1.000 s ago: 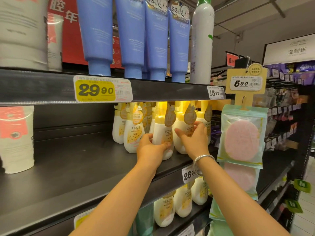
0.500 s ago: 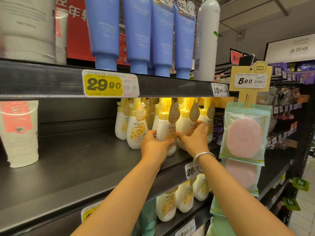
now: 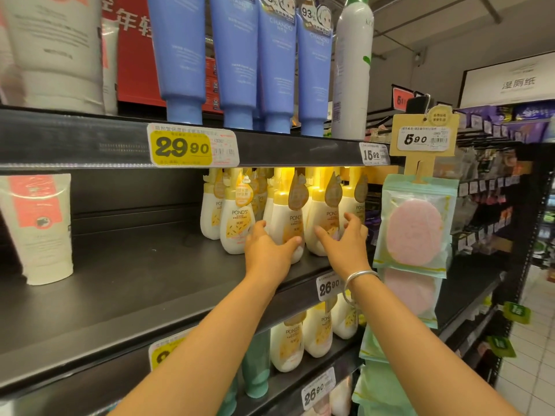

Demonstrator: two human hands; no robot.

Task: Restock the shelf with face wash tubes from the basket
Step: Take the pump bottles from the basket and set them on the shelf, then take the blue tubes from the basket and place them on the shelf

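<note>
Several cream-and-yellow Pond's pump bottles [image 3: 237,226] stand in a cluster on the black middle shelf [image 3: 126,283]. My left hand [image 3: 267,250] grips the base of one front bottle [image 3: 288,223], thumb on its right side. My right hand [image 3: 345,244], with a silver bangle at the wrist, has spread fingers touching the neighbouring bottle [image 3: 322,223] to the right. A white tube with a coral label [image 3: 39,226] stands alone at the shelf's far left. No basket is in view.
Blue tubes [image 3: 237,55] and a tall white spray can [image 3: 353,67] stand on the shelf above. Hanging packs of pink puffs [image 3: 414,226] dangle at the shelf's right end. More Pond's bottles [image 3: 288,346] fill the shelf below. An aisle floor shows at far right.
My right hand has slid lower on its bottle and its fingers have spread. My left hand keeps its hold on the front bottle. The camera has moved slightly closer.
</note>
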